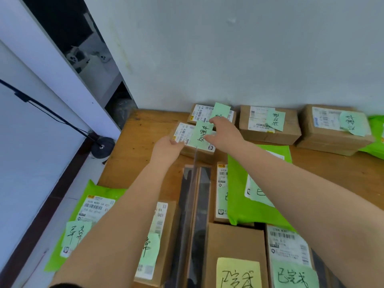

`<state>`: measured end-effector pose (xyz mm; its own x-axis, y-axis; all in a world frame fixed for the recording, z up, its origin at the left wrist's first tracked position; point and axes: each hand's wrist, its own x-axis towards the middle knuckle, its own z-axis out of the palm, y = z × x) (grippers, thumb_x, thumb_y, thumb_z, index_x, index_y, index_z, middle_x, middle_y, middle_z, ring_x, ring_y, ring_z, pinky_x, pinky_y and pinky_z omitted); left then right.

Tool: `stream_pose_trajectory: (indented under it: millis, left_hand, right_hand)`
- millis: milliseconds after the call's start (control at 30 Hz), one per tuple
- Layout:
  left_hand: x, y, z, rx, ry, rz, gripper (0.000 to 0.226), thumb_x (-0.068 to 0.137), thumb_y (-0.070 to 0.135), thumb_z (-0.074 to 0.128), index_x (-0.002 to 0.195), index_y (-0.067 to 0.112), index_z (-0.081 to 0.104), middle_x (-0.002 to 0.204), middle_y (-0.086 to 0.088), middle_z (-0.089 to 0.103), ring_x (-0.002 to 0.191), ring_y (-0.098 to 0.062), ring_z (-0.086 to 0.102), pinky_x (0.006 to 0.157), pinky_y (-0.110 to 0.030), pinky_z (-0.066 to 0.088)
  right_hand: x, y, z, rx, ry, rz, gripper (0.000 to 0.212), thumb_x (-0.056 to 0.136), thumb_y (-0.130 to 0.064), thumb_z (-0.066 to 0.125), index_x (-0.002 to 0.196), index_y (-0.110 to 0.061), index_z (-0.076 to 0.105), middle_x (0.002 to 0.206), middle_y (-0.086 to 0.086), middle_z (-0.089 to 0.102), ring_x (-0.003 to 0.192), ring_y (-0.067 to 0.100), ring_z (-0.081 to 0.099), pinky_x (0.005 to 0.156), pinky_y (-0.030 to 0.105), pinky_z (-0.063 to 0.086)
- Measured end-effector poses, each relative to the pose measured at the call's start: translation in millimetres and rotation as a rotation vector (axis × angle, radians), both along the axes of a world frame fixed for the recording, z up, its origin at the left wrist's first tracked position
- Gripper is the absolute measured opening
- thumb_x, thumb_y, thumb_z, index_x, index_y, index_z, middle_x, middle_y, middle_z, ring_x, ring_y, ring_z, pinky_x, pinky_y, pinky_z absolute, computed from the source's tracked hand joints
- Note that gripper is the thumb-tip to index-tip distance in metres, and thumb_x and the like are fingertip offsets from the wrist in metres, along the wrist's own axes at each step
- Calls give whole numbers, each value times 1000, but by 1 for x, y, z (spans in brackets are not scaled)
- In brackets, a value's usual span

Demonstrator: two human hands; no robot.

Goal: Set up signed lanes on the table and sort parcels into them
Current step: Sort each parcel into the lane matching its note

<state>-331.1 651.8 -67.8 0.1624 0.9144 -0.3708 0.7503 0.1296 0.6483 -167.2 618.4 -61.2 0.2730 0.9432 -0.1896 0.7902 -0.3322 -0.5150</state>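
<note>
A small cardboard parcel [188,140] with a white shipping label lies near the table's far left. A light green handwritten note [202,133] lies on top of it. My left hand [166,147] grips the parcel's near left corner. My right hand [225,132] rests on its right side, thumb and fingers touching the green note. Just behind stands another parcel [200,113] with its own green note [221,110]. A dark strip divider [196,208] runs down the wooden table [133,146] towards me.
Two brown boxes [268,124] [332,129] with green notes stand along the wall. A green mailer [249,196] lies centre right, another [83,215] overhangs the left edge. Several noted boxes [234,252] crowd the near side. A black stand base [102,146] sits on the floor.
</note>
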Motion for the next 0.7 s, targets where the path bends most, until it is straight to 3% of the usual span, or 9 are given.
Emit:
stream_pose_trajectory:
  millis: [100,200,267,367,500,700]
  left_hand:
    - [1,6,-20,-89,-71,55,23,91,31,54,77,13,56,77,-1,59,68,-13,53,54,-19,38]
    - [5,7,-33,-175,-174,90,30,89,32,57,105,7,64,98,-7,67,91,-20,64,77,-33,54]
    - [8,8,-39,-218,-252,167,33,87,30,61,112,7,63,111,-9,67,101,-25,64,89,-39,53]
    - [10,10,-41,-272,-380,297,28,85,23,65,109,9,62,110,-9,68,95,-22,67,77,-30,56]
    - [10,12,-31,-254,-433,360,25,84,15,67,108,8,61,112,-9,67,97,-21,66,70,-26,57]
    - [0,16,-1,-117,-590,415,28,83,1,65,108,9,56,117,-11,65,98,-21,65,65,-27,57]
  right_hand:
    - [-2,14,-18,-67,-29,-9,47,87,-31,61,129,-15,45,130,7,54,117,25,53,95,41,49]
    - [-1,23,-25,-101,-29,-27,44,89,-31,59,127,-16,46,126,6,57,113,24,56,91,39,51]
    - [-2,28,-27,-92,-14,-28,35,88,-30,60,119,-15,51,121,4,60,106,21,58,86,35,51]
    - [-5,33,-26,-60,9,-12,28,87,-27,63,109,-14,54,114,3,63,95,15,58,76,26,48]
    - [-9,39,-20,-55,36,11,35,87,-28,63,119,-14,59,119,3,64,105,17,60,78,23,44]
    - [-23,40,7,137,163,1,41,83,-23,69,122,-14,58,119,2,64,106,16,60,79,20,42]
